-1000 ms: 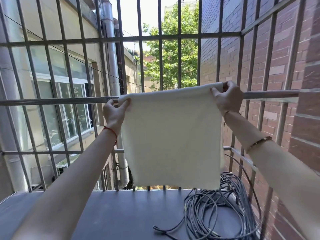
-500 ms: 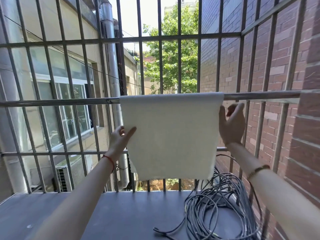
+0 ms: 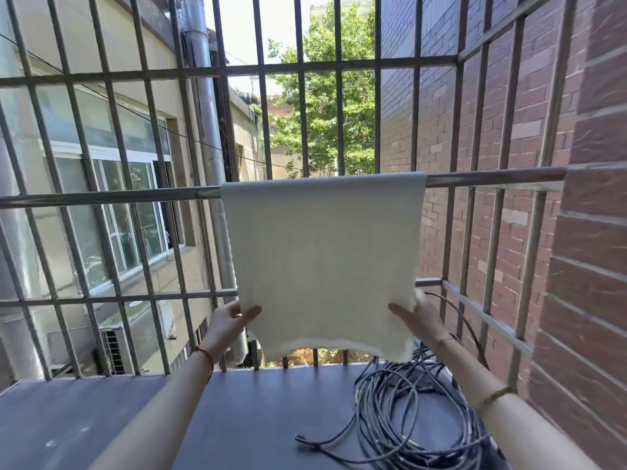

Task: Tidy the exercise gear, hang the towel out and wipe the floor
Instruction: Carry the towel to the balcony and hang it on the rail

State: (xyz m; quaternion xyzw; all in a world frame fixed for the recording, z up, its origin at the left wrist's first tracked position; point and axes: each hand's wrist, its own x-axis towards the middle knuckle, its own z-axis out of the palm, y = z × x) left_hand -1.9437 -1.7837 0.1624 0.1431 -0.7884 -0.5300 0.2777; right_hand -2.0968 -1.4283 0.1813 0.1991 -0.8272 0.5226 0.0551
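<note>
A cream towel hangs folded over the horizontal metal rail of the window grille, its lower edge just above the ledge. My left hand pinches the towel's lower left corner, thumb on the front and fingers behind. My right hand pinches the lower right corner the same way. Both arms reach forward over the ledge. The towel's back half is hidden behind the front one.
A grey ledge runs below the grille. A coil of grey cable lies on its right side, under my right arm. A brick wall closes the right. Vertical grille bars stand behind the rail.
Both hands let go of the towel's top edge at the rail, slid down its sides and now pinch its two lower corners. The towel hangs draped over the rail.
</note>
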